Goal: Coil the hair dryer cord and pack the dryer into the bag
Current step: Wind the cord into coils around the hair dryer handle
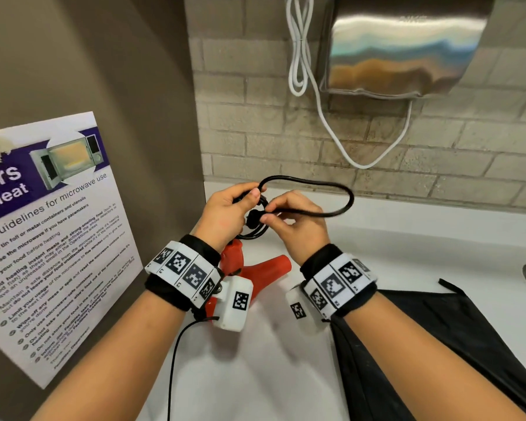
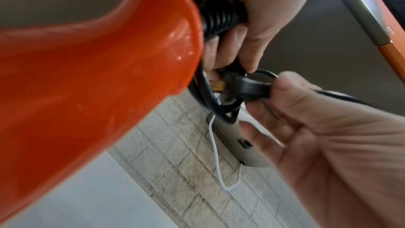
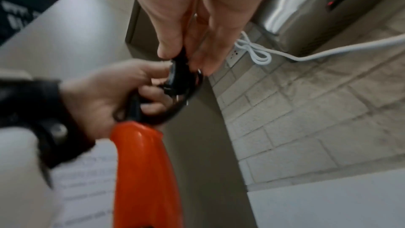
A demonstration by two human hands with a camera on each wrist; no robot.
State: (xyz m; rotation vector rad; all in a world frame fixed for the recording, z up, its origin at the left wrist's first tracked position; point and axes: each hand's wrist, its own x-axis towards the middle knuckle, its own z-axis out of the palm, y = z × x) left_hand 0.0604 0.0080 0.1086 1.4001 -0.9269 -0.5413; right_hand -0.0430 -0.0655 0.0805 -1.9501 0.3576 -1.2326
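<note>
— Above the white counter (image 1: pixel 407 238), where is your glossy orange plastic hair dryer (image 1: pixel 264 268)?

— Hanging below your left hand (image 1: pixel 225 214), which grips its coiled black cord (image 1: pixel 331 211); your right hand (image 1: pixel 298 223) pinches the black plug (image 2: pixel 252 88).

Quick tally: two hands, left hand (image 1: pixel 225 212) at 9 o'clock, right hand (image 1: pixel 298 224) beside it. One orange hair dryer (image 1: pixel 255 268), one black cord (image 1: pixel 331 205), one black bag (image 1: pixel 422 329) at 4 o'clock. One poster (image 1: pixel 43 238), one wall dryer (image 1: pixel 401 44), one white cable (image 1: pixel 331 129).
</note>
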